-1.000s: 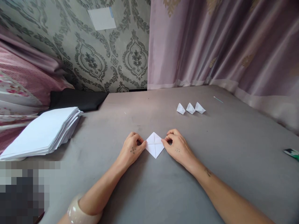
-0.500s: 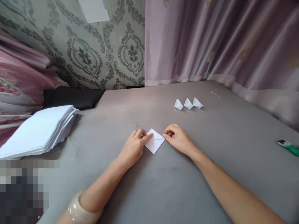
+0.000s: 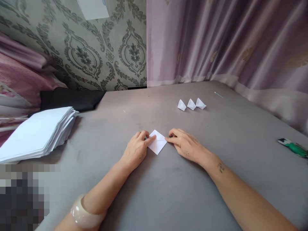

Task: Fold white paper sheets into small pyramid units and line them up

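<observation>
A small white folded paper (image 3: 157, 147) lies flat on the grey tabletop, turned like a diamond, with crease lines meeting near its middle. My left hand (image 3: 137, 147) holds down its left side, one digit stretched across the paper and the other fingers curled at the left corner. At the right corner, my right hand (image 3: 184, 144) touches the paper with a fingertip, its other fingers bent inward. Beyond, to the right, three small folded paper shapes (image 3: 192, 104) stand in a row.
A thick stack of white paper (image 3: 36, 131) lies at the left, with a black folded item (image 3: 72, 99) behind it. A green-handled tool (image 3: 295, 149) rests at the right edge. A thin stick (image 3: 218, 94) lies at the back right, near the curtain (image 3: 192, 41).
My right hand has turned and shifted at the right corner, so more of its back and wrist shows. My left hand stays on the paper. The whole view has shifted slightly.
</observation>
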Tool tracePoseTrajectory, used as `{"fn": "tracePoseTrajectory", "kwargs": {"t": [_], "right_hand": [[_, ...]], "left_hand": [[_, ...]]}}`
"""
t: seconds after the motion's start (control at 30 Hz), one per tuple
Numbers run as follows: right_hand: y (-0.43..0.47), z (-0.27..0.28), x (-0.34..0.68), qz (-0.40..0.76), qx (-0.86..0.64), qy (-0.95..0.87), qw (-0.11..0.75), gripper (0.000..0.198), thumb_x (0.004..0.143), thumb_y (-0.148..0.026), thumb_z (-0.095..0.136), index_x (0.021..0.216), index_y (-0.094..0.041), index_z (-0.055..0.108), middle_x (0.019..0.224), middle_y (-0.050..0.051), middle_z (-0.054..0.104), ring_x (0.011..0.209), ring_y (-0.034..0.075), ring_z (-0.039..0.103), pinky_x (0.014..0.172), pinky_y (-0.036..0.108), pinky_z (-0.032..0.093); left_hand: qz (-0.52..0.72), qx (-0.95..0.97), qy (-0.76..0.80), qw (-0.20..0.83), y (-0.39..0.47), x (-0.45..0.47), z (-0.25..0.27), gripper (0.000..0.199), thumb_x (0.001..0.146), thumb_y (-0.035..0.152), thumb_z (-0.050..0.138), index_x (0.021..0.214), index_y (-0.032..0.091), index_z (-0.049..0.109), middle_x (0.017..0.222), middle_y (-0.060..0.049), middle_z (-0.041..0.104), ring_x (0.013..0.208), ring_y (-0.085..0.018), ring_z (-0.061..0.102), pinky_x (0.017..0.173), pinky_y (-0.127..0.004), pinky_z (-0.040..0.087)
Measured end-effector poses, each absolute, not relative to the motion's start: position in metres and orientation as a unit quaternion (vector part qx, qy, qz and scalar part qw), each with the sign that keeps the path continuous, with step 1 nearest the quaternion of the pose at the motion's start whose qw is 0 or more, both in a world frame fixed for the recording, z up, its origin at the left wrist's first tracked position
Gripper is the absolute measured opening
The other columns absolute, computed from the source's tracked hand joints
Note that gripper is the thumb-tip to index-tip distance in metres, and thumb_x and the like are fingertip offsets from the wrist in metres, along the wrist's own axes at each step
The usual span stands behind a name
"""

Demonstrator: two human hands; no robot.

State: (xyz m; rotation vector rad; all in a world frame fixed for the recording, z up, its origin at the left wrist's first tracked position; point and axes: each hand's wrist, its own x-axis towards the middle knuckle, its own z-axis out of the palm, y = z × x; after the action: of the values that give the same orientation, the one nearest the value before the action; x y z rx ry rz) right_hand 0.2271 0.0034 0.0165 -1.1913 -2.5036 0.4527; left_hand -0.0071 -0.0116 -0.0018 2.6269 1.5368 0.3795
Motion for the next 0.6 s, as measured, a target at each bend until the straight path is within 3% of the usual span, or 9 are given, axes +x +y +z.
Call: {"fn": "tracePoseTrajectory", "kwargs": {"t": [0.17,0.37,0.5,0.6], "right_hand": [[0.000,0.017,0.218,0.098,-0.420,-0.890,0.150,0.040,0.085,-0.005,0.037,0.095,-0.025,0.070,0.097,0.007,0.060,0.086,0.019,0.053,0.076,0.035,0.045],[-0.002,0.012,0.190,0.187,-0.420,-0.852,0.249,0.041,0.089,-0.009,0.034,0.121,-0.023,0.054,0.112,0.007,0.056,0.104,0.019,0.052,0.089,0.034,0.046],[-0.008,0.014,0.178,0.148,-0.425,-0.870,0.201,0.033,0.092,-0.019,0.037,0.118,-0.022,0.056,0.109,0.010,0.056,0.102,0.022,0.051,0.090,0.038,0.046],[-0.012,0.015,0.177,0.122,-0.431,-0.877,0.175,0.035,0.092,-0.023,0.037,0.123,-0.020,0.053,0.112,0.011,0.055,0.103,0.024,0.050,0.089,0.039,0.046]], "left_hand": [[0.087,0.864,0.495,0.015,-0.016,-0.005,0.004,0.047,0.085,0.004,0.034,0.121,0.024,0.056,0.112,-0.009,0.056,0.092,-0.021,0.049,0.079,-0.034,0.045],[0.076,0.870,0.488,-0.007,-0.023,0.006,0.008,0.037,0.089,0.011,0.036,0.120,0.019,0.054,0.107,-0.011,0.057,0.096,-0.024,0.048,0.082,-0.038,0.045],[0.088,0.852,0.516,0.017,-0.031,-0.003,0.012,0.040,0.083,0.007,0.039,0.118,0.021,0.055,0.102,-0.009,0.059,0.090,-0.021,0.052,0.079,-0.034,0.046],[0.192,0.782,0.593,0.022,-0.034,-0.020,0.017,0.040,0.081,0.005,0.036,0.109,0.019,0.060,0.101,-0.008,0.060,0.091,-0.020,0.054,0.080,-0.032,0.046]]}}
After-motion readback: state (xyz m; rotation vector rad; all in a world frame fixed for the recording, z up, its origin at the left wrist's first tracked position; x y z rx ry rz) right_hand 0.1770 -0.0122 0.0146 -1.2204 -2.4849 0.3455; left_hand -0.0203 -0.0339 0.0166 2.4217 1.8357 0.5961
